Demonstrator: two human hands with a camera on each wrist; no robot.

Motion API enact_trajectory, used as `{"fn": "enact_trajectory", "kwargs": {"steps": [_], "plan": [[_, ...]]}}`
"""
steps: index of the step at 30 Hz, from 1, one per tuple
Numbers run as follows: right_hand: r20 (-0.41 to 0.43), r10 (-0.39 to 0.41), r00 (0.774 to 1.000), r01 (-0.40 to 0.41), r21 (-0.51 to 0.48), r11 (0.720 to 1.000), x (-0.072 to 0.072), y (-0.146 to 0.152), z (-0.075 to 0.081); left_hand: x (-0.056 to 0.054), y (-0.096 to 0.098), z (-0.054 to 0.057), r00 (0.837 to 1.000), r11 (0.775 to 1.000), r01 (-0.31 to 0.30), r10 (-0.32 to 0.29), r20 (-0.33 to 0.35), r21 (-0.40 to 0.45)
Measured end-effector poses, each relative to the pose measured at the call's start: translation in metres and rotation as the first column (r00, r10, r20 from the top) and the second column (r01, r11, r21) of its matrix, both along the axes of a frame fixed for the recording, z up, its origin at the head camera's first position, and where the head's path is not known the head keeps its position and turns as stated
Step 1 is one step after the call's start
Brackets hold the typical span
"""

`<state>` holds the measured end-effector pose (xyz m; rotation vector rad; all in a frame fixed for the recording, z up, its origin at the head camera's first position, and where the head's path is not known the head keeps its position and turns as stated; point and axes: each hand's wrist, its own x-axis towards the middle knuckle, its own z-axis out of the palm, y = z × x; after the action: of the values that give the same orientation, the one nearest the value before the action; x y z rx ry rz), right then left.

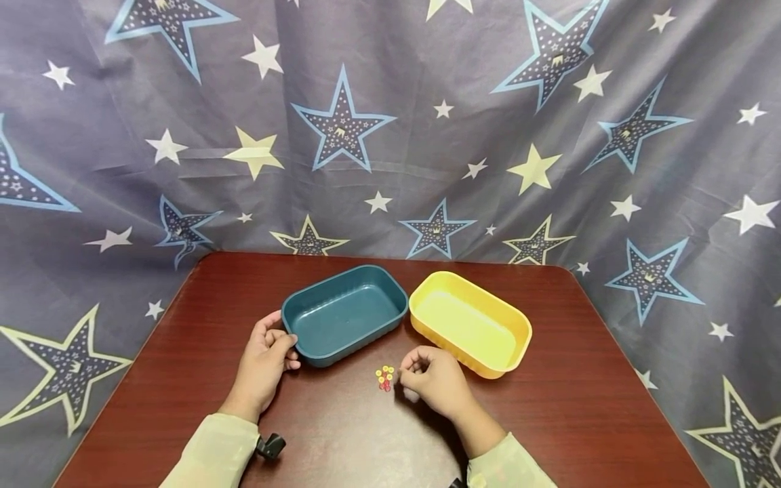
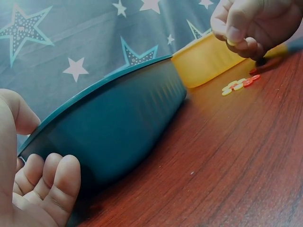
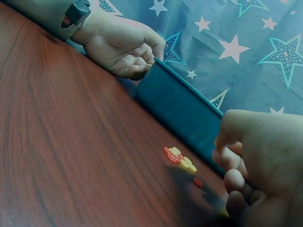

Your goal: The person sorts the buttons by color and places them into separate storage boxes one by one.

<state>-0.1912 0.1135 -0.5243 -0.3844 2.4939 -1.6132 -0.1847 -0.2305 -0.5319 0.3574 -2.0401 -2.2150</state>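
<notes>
Discs (image 1: 389,377) lie between left hand (image 1: 261,364) (gripping tray (image 1: 348,317)) and right hand (image 1: 436,383) pinching yellow disc (image 2: 231,42).

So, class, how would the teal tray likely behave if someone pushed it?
The teal tray is probably stiff: its rim looks unbent where the left hand holds it. It looks thin-walled and empty, so likely light for its size. Low and broad-based, it should slide on the table rather than tip.

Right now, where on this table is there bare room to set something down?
Bare table lies left of the teal bin and left hand, right of the yellow bin and right hand, and nearer you between your sleeves. It's crowded mid-table, where red and yellow discs lie between the hands, near both bins.
</notes>
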Motion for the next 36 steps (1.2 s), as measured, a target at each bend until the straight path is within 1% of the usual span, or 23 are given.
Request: {"fn": "enact_trajectory", "kwargs": {"steps": [7,10,17,22,26,30,33,36], "plan": [[0.047,0.019,0.999,-0.015,-0.077,0.997,0.000,-0.003,0.012,-0.001,0.000,-0.001,1.000,1.000,0.008,-0.008,0.000,-0.005],[0.053,0.014,0.998,-0.009,-0.104,0.995,-0.001,-0.003,0.018,-0.001,-0.001,0.000,1.000,1.000,0.005,-0.005,-0.001,0.000],[0.027,-0.024,0.999,0.027,-0.141,0.990,-0.007,-0.003,0.035,-0.001,-0.002,0.001,1.000,1.000,0.004,-0.004,0.000,0.015],[0.018,-0.043,0.999,0.045,-0.141,0.989,-0.013,-0.003,0.042,0.000,-0.002,0.001,1.000,1.000,0.003,-0.003,0.003,0.021],[0.035,-0.027,0.999,0.032,-0.166,0.986,-0.017,-0.003,0.050,0.000,-0.002,0.001,1.000,1.000,0.002,-0.002,0.004,0.023],[0.084,0.007,0.996,0.012,-0.219,0.976,-0.022,-0.003,0.058,0.000,-0.001,0.002,1.000,1.000,0.003,-0.003,-0.004,0.024],[0.104,0.027,0.994,-0.003,-0.226,0.974,-0.027,-0.003,0.066,0.001,-0.001,0.003,1.000,1.000,0.000,0.000,-0.011,0.024],[0.103,0.043,0.994,-0.020,-0.214,0.977,-0.033,-0.003,0.073,0.001,-0.001,0.002,1.000,1.000,0.000,0.000,-0.012,0.025]]}}
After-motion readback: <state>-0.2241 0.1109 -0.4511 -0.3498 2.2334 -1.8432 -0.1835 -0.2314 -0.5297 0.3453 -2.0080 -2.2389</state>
